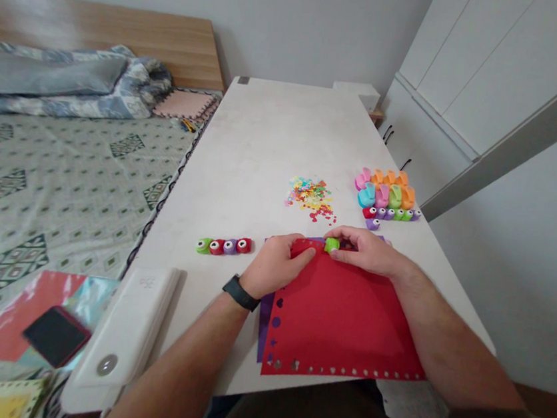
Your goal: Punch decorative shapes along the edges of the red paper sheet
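Observation:
A red sheet of paper point(341, 317) lies on the table's near edge, with small shapes punched along its left and lower borders. Beneath it a purple sheet point(262, 334) shows at the left. My left hand point(280, 263) grips the red sheet's top left edge between thumb and fingers. My right hand point(367, 251) pinches a small green craft punch point(331, 244) at the sheet's top edge. Left of my hands stands a row of small green, red and purple punches point(224, 246). Beyond the paper lies a heap of colourful punched paper bits point(310, 196).
Larger pink, orange, blue and green punches point(386, 189) stand at the right, with small punches point(392, 214) before them. A white long device point(129, 326) lies at the table's left corner. On the bed at left are a phone point(57, 336) and coloured paper point(20, 314).

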Demonstrator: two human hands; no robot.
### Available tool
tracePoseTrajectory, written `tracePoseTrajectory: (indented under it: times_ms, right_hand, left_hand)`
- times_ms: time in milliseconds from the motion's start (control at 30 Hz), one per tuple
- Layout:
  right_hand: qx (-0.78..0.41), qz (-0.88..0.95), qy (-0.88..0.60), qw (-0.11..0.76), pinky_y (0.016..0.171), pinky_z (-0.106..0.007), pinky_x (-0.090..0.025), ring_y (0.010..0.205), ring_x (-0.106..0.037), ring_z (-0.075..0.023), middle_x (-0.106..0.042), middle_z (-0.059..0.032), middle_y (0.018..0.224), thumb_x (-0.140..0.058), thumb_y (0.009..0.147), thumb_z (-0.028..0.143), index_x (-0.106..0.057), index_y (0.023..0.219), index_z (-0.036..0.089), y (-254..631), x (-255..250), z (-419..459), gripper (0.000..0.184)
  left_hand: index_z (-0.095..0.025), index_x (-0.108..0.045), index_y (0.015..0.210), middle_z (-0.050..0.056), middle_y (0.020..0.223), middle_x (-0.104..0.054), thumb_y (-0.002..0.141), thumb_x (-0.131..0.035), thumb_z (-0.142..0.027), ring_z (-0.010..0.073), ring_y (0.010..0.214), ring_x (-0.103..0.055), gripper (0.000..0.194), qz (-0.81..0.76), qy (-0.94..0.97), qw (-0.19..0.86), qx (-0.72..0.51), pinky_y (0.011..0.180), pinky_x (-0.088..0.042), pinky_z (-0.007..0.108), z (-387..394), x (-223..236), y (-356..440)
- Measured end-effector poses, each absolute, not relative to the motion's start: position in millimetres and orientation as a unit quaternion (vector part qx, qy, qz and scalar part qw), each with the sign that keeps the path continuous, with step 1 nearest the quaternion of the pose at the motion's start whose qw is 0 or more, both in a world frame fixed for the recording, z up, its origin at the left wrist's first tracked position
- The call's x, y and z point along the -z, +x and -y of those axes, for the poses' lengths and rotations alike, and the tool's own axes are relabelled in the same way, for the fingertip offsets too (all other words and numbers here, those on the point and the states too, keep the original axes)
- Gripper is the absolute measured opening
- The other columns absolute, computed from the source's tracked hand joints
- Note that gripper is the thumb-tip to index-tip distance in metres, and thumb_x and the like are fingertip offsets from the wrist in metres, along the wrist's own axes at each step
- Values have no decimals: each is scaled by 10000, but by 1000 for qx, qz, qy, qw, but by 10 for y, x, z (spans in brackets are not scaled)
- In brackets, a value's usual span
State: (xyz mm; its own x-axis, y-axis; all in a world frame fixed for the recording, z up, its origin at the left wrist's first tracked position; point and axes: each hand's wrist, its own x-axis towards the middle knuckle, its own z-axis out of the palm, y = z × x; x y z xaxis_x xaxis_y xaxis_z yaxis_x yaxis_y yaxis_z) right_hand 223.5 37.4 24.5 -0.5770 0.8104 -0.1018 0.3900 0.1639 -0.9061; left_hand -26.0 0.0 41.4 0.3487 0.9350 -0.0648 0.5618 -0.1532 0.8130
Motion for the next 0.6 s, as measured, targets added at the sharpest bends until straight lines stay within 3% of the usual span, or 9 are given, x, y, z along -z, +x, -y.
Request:
tracePoseTrajectory:
  times_ms: [600]
  right_hand:
    - [-511,722,-409,224,841,-319,-496,908,-633,-194,-705,-43,1031,-742,853,374,-683,1189,195,2236,-243,-369,385]
  left_hand:
    - [-172,-678,841,24,724,-682,936,-537,-453,166,659,-579,328,-521,712,402,-246,584,-383,263,-13,-415,-277]
